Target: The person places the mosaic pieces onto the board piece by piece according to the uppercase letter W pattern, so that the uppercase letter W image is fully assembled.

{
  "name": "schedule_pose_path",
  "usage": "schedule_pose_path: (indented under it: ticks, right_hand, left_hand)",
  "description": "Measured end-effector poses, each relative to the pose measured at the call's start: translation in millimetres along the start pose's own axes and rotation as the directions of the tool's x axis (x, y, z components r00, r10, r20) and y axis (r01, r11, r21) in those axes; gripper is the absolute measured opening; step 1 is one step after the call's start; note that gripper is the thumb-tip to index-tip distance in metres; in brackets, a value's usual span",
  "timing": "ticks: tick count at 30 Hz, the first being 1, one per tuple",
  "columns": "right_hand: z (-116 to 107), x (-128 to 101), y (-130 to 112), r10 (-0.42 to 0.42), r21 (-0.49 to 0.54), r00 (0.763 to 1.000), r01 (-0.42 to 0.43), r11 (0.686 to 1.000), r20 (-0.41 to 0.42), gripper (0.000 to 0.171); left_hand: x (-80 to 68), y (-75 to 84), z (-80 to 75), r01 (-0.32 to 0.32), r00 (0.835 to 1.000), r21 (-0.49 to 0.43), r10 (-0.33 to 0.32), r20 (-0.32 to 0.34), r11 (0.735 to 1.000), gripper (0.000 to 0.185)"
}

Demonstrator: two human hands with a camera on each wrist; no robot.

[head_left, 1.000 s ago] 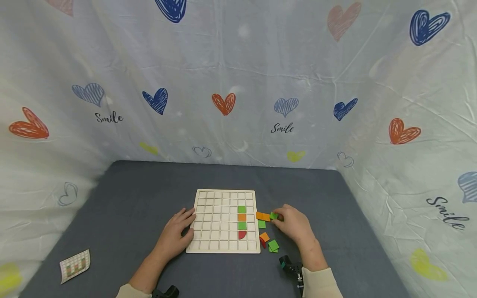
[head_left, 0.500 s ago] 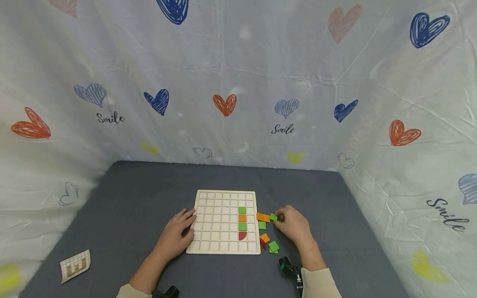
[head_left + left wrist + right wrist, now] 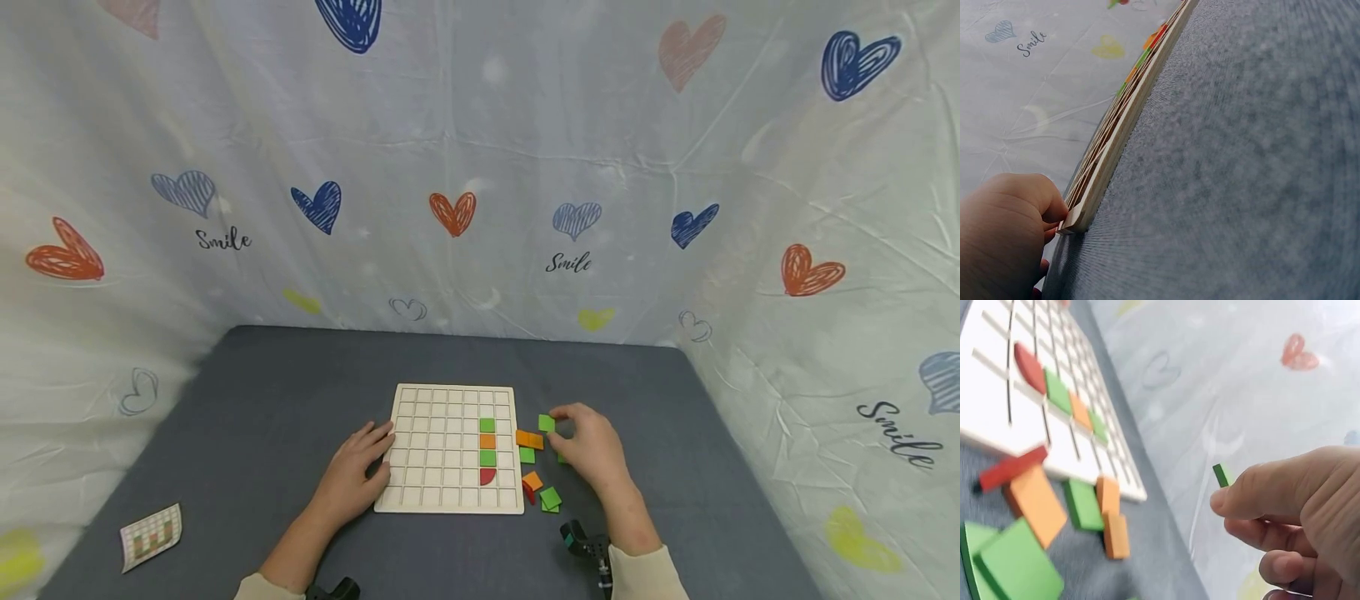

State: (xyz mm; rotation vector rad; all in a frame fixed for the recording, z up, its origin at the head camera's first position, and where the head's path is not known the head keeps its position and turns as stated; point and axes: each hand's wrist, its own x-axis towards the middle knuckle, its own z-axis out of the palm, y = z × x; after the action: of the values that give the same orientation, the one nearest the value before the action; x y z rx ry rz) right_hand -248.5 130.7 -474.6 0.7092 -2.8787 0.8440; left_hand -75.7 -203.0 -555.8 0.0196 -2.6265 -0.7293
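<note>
The right hand (image 3: 592,450) pinched a green tile (image 3: 546,423) between thumb and fingertip, to the right of the wooden grid board (image 3: 435,450) and apart from it. The left hand (image 3: 350,473) rested its relaxed fingers against the board's left edge, without a grip around it. One column on the board held, from the far end, green, orange and green squares (image 3: 488,458) and a red rounded piece (image 3: 488,476). Loose orange pieces (image 3: 529,439), green pieces (image 3: 551,497) and a red piece (image 3: 529,493) lay by its right side. The backdrop (image 3: 487,108) read "Smile" in black script (image 3: 568,262) at several spots among printed hearts (image 3: 452,213). A card (image 3: 152,538) at far left bore a coloured grid, its details too small to tell.
</note>
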Motion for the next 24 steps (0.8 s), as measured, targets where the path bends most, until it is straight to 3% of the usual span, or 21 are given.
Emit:
schedule_pose_path:
  ticks: [7, 15, 24]
  right_hand:
    - [-4, -8, -25, -0.049, 0.146, 0.999, 0.052, 0.988, -0.022, 0.027]
    - [5, -18, -50, -0.166, 0.279, 0.986, 0.161, 0.947, -0.008, 0.027]
    - [27, -26, -66, -0.253, 0.303, 0.967, 0.23, 0.925, 0.041, 0.026]
  left_hand:
    - [-0.2, 0.2, -0.3, 0.0, 1.0, -0.007, 0.0, -0.001, 1.0, 0.045]
    - [-0.1, 0.9, -0.9, 0.001, 1.0, -0.001, -0.001, -0.002, 1.0, 0.045]
    - [0.7, 1.6, -0.7, 0.01, 1.0, 0.0, -0.01, 0.0, 1.0, 0.044]
